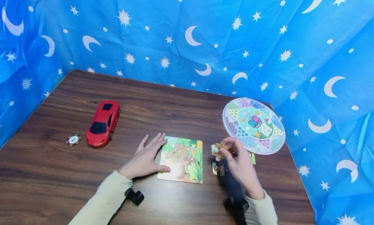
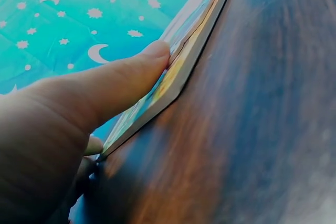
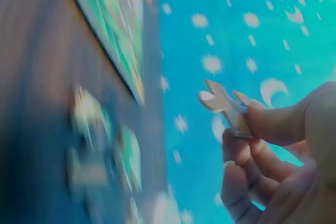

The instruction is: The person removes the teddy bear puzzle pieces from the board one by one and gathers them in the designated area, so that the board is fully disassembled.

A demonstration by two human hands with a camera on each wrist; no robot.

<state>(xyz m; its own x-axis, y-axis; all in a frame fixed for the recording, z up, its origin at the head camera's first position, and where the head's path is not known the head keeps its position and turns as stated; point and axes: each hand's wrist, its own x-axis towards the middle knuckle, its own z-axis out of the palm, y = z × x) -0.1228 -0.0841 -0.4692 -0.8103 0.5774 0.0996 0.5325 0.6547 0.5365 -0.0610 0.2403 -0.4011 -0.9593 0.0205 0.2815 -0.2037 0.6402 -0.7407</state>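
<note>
A square jigsaw puzzle [image 1: 179, 160] with a bear picture lies on the table in the head view. At its left edge rests my left hand [image 1: 147, 158], fingers spread and fairly straight, with the thumb [image 2: 152, 56] lying on the puzzle's surface. My right hand [image 1: 241, 161] is raised to the right of the puzzle and pinches a jigsaw piece [image 3: 226, 106] between thumb and fingers, its brown side showing in the head view. Loose jigsaw pieces [image 1: 217, 168] lie below and beside that hand; some are partly hidden by it. They look blurred in the right wrist view.
A round Chinese checkers set [image 1: 233, 131] in a clear case lies behind the right hand. Farther left are a red toy car [image 1: 100, 124] and a poker chip [image 1: 73, 140]. Blue cloth [image 1: 163, 33] with moons and stars hangs around the wooden table [image 1: 157, 100].
</note>
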